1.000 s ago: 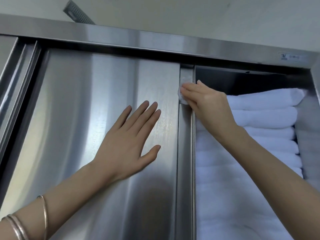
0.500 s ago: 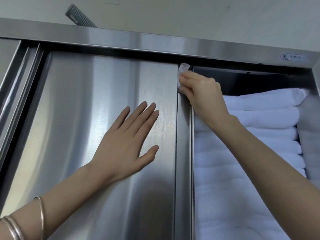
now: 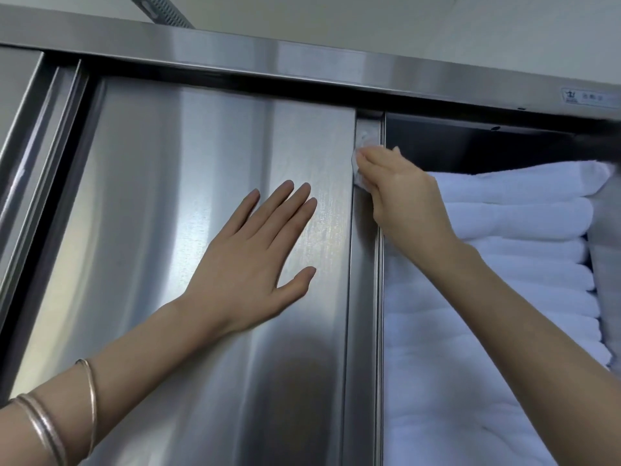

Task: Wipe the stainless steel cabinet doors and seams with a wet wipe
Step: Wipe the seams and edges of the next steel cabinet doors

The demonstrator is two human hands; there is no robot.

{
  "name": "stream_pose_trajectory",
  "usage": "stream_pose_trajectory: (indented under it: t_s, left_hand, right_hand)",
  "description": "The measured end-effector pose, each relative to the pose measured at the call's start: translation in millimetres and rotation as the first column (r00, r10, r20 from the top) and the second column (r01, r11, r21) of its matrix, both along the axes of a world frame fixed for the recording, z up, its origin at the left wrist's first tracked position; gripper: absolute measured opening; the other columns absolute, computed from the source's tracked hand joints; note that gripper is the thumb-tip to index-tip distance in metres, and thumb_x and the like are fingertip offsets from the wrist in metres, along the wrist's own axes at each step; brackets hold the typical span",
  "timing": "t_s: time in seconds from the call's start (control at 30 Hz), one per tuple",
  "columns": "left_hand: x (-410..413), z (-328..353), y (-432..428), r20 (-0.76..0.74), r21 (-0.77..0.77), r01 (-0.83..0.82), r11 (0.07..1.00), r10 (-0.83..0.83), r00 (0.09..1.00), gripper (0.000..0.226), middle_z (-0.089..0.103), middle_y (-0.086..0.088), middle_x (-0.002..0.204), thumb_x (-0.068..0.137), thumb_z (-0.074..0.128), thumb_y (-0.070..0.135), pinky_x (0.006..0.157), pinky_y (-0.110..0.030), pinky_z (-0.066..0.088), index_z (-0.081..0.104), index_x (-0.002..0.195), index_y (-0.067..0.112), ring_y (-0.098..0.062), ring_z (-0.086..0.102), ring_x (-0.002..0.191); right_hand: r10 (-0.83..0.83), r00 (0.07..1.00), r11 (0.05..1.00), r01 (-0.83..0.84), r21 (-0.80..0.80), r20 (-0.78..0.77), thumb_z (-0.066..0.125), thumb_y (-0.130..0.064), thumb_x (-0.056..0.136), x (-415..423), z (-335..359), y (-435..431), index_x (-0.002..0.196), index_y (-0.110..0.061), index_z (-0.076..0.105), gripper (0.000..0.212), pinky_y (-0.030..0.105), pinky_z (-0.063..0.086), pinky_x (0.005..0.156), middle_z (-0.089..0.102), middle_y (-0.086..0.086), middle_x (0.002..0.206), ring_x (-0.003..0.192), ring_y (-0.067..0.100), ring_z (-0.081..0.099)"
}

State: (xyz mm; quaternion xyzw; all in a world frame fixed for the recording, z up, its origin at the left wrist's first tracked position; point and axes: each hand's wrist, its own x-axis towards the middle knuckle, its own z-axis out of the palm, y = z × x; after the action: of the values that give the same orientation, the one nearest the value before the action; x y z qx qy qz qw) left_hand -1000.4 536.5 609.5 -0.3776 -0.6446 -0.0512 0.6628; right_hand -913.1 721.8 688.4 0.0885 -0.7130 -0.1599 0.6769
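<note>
Noted a left hand (image 3: 255, 260) laid flat on the wide brushed stainless steel sliding door (image 3: 161, 203), fingers straight and slightly spread, thumb out to the side, gripping nothing; same spot as half a second ago. Spotted thin metal bangles (image 3: 45, 428) on that forearm. Found the right hand (image 3: 403, 200) at the narrow vertical steel edge strip (image 3: 364, 297) of the door, fingers curled together and clamped on a small crumpled white wet wipe (image 3: 360, 179), pressing it against the upper part of the strip. Compared with half a second ago: wipe and hand lower now, down from the very top end of the strip (back near the height of a second ago). Marked a faint whitish smear (image 3: 366, 139) on the strip just above the wipe; cannot tell whether moisture or reflection. Logged a stack of folded white towels (image 3: 521, 223) in the open compartment right of the strip, behind the right wrist. Saw a long horizontal steel top rail (image 3: 235, 45) above the door, with a small printed label (image 3: 586, 97) at its right end, text unreadable.
</note>
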Motion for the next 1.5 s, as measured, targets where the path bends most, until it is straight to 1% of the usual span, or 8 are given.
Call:
stream_pose_trajectory:
  t_s: [0.3,0.43,0.63,0.93,1.03,1.17,1.33,1.5]
  left_hand:
    - [-3,0,-1,-0.024,0.004,0.009,1.0,-0.008,1.0,0.07,0.019,-0.002,0.159,0.092,0.032,0.05,0.12,-0.041,0.01,0.026,0.151,0.012,-0.017,0.011,0.148]
    - [0,1,-2,-0.012,-0.001,0.005,1.0,-0.005,1.0,0.071,0.02,-0.002,0.159,0.092,0.031,0.051,0.121,-0.041,0.009,0.026,0.151,0.012,-0.017,0.012,0.148]
    - [-2,0,-3,-0.016,-0.009,0.002,1.0,-0.002,1.0,0.071,0.019,-0.002,0.159,0.092,0.031,0.051,0.121,-0.039,0.007,0.024,0.151,0.013,-0.017,0.01,0.148]
    - [-1,-1,-3,-0.005,-0.017,-0.006,1.0,0.006,1.0,0.07,0.019,-0.005,0.159,0.092,0.031,0.048,0.121,-0.042,0.008,0.024,0.151,0.01,-0.019,0.011,0.148]
    - [5,-5,0,0.021,0.001,-0.004,1.0,0.004,1.0,0.069,0.018,-0.006,0.159,0.093,0.03,0.045,0.121,-0.042,0.008,0.023,0.151,0.009,-0.02,0.011,0.148]
    - [12,-72,13,0.058,-0.01,0.065,0.998,-0.064,0.996,0.07,0.019,-0.006,0.159,0.091,0.037,0.042,0.12,-0.043,0.01,0.025,0.15,0.008,-0.02,0.012,0.148]
    - [13,-160,14,0.097,-0.013,0.083,0.996,-0.081,0.992,0.069,0.021,-0.008,0.159,0.091,0.041,0.041,0.12,-0.043,0.01,0.028,0.149,0.007,-0.021,0.016,0.147]
    - [13,-159,15,0.085,0.006,0.074,0.997,-0.074,0.994,0.068,0.025,-0.009,0.157,0.09,0.044,0.04,0.119,-0.044,0.014,0.032,0.147,0.005,-0.021,0.019,0.147]
  right_hand:
    - [-0.201,0.98,0.975,0.2,-0.097,-0.003,0.042,0.005,0.088,2,40,-2,0.104,-0.014,0.058,0.029,0.039,0.044,0.094,0.059,0.0,0.118,0.114,0.038,0.051]
    - [-0.212,0.977,0.977,0.212,-0.018,-0.002,0.043,0.007,0.082,6,9,2,0.112,-0.015,0.061,0.041,0.035,0.034,0.107,0.062,0.002,0.115,0.115,0.033,0.053]
    - [-0.277,0.961,0.954,0.276,-0.117,0.015,0.041,0.002,0.084,9,66,-14,0.098,-0.011,0.06,0.027,0.035,0.038,0.07,0.061,0.02,0.102,0.099,0.041,0.053]
    - [0.118,0.99,0.993,-0.118,-0.005,0.082,0.063,0.01,0.075,20,-69,1,0.085,-0.007,0.075,0.023,0.036,0.048,0.093,0.073,0.006,0.086,0.078,0.026,0.069]
    - [0.228,0.96,0.968,-0.205,-0.148,0.16,0.068,-0.004,0.077,25,-51,1,0.084,-0.012,0.077,0.013,0.043,0.053,0.08,0.075,0.006,0.088,0.085,0.026,0.069]
    - [0.33,0.943,0.943,-0.331,-0.039,-0.031,0.061,0.001,0.083,13,-123,-5,0.088,-0.001,0.074,0.013,0.015,0.043,0.086,0.072,0.01,0.098,0.092,0.022,0.067]
    - [0.288,0.958,0.942,-0.286,0.175,0.017,0.07,-0.001,0.084,13,-248,14,0.089,-0.002,0.073,0.006,0.032,0.051,0.082,0.071,0.007,0.098,0.097,0.021,0.067]
    - [0.333,0.943,0.921,-0.324,0.216,-0.007,0.07,-0.006,0.085,8,-202,21,0.081,-0.004,0.074,0.006,0.034,0.044,0.073,0.072,0.003,0.094,0.089,0.019,0.068]
